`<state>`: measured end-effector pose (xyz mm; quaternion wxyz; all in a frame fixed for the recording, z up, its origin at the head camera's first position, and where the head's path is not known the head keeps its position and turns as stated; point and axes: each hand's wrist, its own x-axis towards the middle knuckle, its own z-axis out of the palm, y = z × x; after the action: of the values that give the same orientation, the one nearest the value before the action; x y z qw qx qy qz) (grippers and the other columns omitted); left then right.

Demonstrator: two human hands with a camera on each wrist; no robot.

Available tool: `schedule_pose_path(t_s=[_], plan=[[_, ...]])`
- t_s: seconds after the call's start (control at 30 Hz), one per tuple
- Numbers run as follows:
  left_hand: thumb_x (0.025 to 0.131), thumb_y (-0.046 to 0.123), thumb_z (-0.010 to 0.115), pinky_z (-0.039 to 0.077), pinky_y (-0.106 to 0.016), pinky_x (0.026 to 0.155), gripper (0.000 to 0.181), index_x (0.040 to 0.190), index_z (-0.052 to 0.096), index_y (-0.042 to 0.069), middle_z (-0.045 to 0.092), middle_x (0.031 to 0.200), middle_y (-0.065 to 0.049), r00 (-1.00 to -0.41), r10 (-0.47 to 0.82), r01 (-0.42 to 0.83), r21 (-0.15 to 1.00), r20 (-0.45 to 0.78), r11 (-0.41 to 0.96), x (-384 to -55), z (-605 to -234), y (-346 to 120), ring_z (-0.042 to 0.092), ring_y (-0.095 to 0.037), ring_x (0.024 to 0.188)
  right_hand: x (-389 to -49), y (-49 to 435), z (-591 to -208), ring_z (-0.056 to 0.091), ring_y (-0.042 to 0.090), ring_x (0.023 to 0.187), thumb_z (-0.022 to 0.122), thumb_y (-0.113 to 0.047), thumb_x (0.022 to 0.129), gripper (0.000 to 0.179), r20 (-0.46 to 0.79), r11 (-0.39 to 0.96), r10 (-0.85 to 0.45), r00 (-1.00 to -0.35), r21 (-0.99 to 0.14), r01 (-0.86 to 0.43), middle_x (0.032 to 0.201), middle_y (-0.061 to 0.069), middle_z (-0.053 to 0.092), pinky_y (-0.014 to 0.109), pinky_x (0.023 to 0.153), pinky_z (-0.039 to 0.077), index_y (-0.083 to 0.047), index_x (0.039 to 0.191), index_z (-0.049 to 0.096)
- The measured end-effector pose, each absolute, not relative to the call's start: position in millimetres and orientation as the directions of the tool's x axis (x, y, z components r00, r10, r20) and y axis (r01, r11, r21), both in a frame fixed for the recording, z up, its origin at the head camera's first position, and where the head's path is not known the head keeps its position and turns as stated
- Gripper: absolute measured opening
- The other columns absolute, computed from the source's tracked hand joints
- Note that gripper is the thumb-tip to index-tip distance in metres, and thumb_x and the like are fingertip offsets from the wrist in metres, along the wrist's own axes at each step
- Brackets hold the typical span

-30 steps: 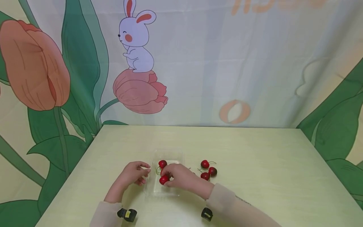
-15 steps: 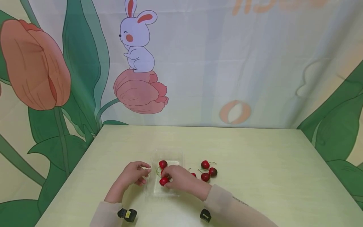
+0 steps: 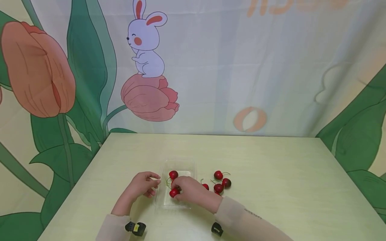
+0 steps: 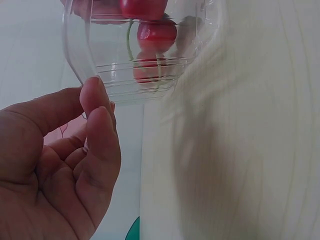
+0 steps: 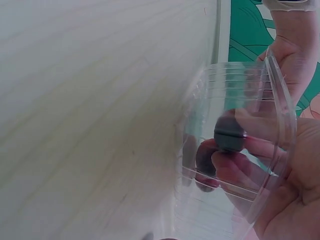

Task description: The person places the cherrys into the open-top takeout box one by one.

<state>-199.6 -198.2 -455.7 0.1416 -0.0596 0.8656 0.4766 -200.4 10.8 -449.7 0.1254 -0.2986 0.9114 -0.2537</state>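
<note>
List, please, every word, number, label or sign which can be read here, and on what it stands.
Nothing is legible.
Curtain: orange marks along the top, letter-like but faint and cut off; unreadable.
Right sleeve: dark print, too small to read.
Black device by the left wrist: yellow patch, any text too small to read.
Clear container and cherries: no text seen.

Tulip-and-rabbit backdrop behind pale table

In the head view, we find the right hand partly covering the cherries, the sleeve print too small to read, and the backdrop lettering cut off above.
</note>
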Motion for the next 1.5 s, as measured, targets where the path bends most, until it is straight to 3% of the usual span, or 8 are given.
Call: schedule_pose_path(t_s=[0.73,1.5], plan=[[0.1,0.013,0.063,0.058,-0.027,0.055,0.028,0.121,0.064,-0.006,0.068,0.085,-0.011,-0.953,0.029,-0.24,0.809,-0.301,0.537,-199,-453,-198,0.062,-0.013,0.057,-206,4,-458,0.052,0.006,0.081,0.08,-0.017,0.089,0.018,-0.061,0.722,-0.625,-0.778,-0.423,-0.547,0.095,-0.003,0.07,0.019,0.08,0.051,-0.012,0.105,0.072],[0.099,0.012,0.065,0.058,-0.026,0.055,0.029,0.121,0.064,-0.006,0.068,0.084,-0.011,-0.954,0.034,-0.237,0.818,-0.298,0.524,-199,-457,-199,0.062,-0.013,0.055,-207,-2,-467,0.052,0.006,0.081,0.081,-0.015,0.087,0.018,-0.034,0.726,-0.627,-0.778,-0.389,-0.567,0.093,-0.004,0.069,0.019,0.08,0.05,-0.012,0.103,0.073]])
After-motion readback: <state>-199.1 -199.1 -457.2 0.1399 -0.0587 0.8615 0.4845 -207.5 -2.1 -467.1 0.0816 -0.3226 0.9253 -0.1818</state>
